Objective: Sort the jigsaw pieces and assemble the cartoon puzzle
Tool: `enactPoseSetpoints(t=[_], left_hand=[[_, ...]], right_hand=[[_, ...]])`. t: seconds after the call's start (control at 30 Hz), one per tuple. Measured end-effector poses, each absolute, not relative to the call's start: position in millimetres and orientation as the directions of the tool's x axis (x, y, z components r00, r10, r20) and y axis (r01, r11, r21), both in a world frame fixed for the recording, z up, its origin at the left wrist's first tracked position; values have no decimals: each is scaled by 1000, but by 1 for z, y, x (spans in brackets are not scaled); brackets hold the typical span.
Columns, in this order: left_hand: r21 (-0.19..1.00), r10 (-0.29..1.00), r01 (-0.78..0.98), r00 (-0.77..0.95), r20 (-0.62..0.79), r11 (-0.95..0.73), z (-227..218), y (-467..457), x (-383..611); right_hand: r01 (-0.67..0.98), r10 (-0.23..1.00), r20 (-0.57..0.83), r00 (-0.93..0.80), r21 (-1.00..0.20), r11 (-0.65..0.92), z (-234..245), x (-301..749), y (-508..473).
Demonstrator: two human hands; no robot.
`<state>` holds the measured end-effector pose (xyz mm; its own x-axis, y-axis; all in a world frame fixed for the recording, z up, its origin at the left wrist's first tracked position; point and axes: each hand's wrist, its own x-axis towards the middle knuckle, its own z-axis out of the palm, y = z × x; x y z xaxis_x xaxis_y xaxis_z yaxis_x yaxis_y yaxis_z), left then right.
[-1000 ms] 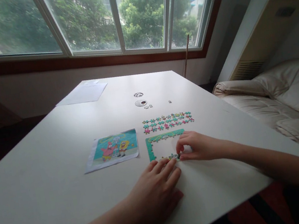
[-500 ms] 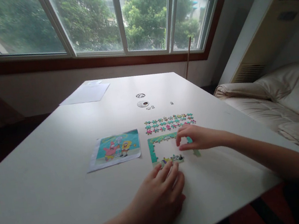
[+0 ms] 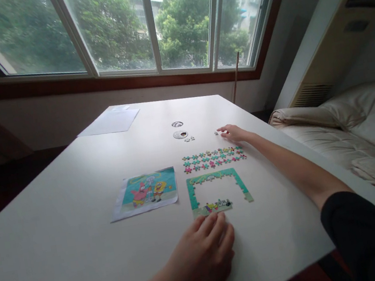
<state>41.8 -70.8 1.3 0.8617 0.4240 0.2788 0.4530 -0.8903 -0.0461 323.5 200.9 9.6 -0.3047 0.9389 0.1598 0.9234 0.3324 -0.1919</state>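
Note:
A partly joined jigsaw border (image 3: 192,199) lies on the white table, with a gap in its bottom edge at the right. My left hand (image 3: 205,251) rests at its lower edge, fingers bent but apart, fingertips at the bottom strip. Beyond the border lie rows of loose puzzle pieces (image 3: 213,158). My right hand (image 3: 234,133) is stretched past these rows, thumb and forefinger apart, just right of a small single puzzle piece (image 3: 216,133). No piece shows between its fingers.
A printed cartoon picture (image 3: 148,189) lies left of the border. Farther back are two round flat items (image 3: 180,134), two small pieces (image 3: 189,139) and white paper sheets (image 3: 109,123). A cream sofa (image 3: 324,128) stands to the right of the table.
My right hand has moved from above the jigsaw border, away from me, to the single piece beyond the rows. My left hand has stayed at the border's lower edge.

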Motion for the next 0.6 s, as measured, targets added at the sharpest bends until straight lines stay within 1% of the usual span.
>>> enactPoseSetpoints(t=[0.17, 0.4, 0.5, 0.6], left_hand=[[-32, 437, 461, 858, 269, -887, 1, -71, 42], [-43, 433, 458, 862, 264, -888, -1, -70, 42], [-64, 429, 462, 859, 278, -884, 0, -70, 41], [-93, 410, 452, 864, 293, -887, 2, -70, 41]], right_hand=[[935, 953, 159, -259, -205, 289, 3, 315, 216], [932, 968, 96, -232, -264, 249, 12, 314, 229], [925, 970, 123, -209, -297, 237, 17, 312, 225], [902, 959, 179, -221, -337, 271, 23, 309, 208]])
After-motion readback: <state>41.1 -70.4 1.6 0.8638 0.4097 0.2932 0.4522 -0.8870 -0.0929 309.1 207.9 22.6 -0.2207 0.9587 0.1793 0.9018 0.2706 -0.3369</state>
